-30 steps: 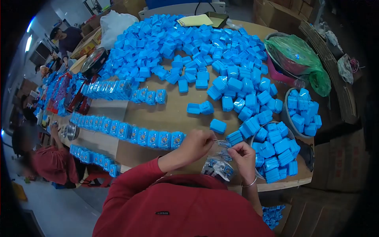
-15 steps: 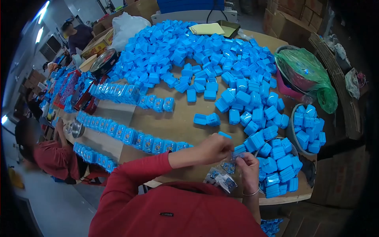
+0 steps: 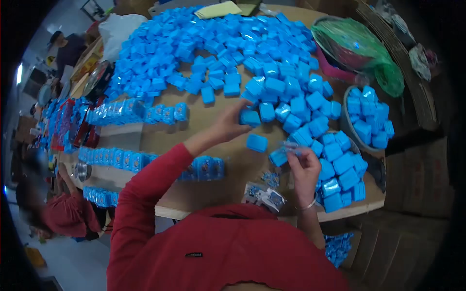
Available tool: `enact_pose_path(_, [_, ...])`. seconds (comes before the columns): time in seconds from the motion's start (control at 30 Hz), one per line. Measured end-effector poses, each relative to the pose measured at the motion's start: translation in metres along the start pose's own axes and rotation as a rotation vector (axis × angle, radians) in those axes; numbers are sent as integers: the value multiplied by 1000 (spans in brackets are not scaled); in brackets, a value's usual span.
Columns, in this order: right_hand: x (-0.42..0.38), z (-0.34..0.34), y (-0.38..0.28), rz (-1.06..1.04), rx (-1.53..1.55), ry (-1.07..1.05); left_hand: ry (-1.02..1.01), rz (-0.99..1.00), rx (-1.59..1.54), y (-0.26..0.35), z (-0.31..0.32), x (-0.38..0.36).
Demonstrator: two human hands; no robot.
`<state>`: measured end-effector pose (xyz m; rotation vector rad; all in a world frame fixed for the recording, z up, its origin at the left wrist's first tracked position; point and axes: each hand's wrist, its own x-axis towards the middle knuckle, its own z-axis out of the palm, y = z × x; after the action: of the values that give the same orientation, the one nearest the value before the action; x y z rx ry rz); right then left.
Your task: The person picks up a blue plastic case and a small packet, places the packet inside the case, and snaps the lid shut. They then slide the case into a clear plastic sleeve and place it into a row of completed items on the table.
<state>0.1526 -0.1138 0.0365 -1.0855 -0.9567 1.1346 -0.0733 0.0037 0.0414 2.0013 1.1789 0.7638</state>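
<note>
1. Head view, what has changed: half a second ago both hands met close in front of the red sleeve, working something small between the fingertips. The left hand (image 3: pixel 228 127) has since stretched out toward 12 o'clock, and its fingers now close round a blue box (image 3: pixel 251 117) at the near edge of the big heap of blue boxes (image 3: pixel 233 43). I take that as the next box being fetched for whatever the other hand holds.

2. Head view, the other hand: the right hand (image 3: pixel 305 167) has stayed near the body, at about 4 o'clock from the picked box. Its fingertips are pinched together on a small pale slip (image 3: pixel 290 148) (a sticker or insert, too small and blurred to tell).

3. Head view, orientation: the picked box is a rounded rectangle. Its long axis runs roughly 9 to 3 o'clock, its broad face upward; which end is the front I cannot tell. A second loose box (image 3: pixel 256 142) lies on the bare table (image 3: pixel 204 145) just toward 6 o'clock from it, between the two hands, at a similar slant.

4. Head view, surroundings: a bag of printed pieces (image 3: pixel 264 196) lies at the table's near edge, at 7 o'clock from the right hand. Bowls of boxes (image 3: pixel 369 121) sit out at 2 o'clock, and rows of labelled boxes (image 3: pixel 145 160) run off toward 9 o'clock, where another person in red (image 3: pixel 63 213) works.
</note>
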Motion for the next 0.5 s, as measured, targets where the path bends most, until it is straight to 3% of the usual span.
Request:
enact_pose_path(0.03, [4, 5, -1, -100, -76, 39, 53, 2, -170, 18, -5, -6])
enact_pose_path(0.13, [17, 21, 1, -315, -155, 33, -80, -235, -486, 62, -21, -29])
enact_pose_path(0.5, [-12, 39, -23, -156, -143, -185, 99, -119, -722, 79, -14, -76])
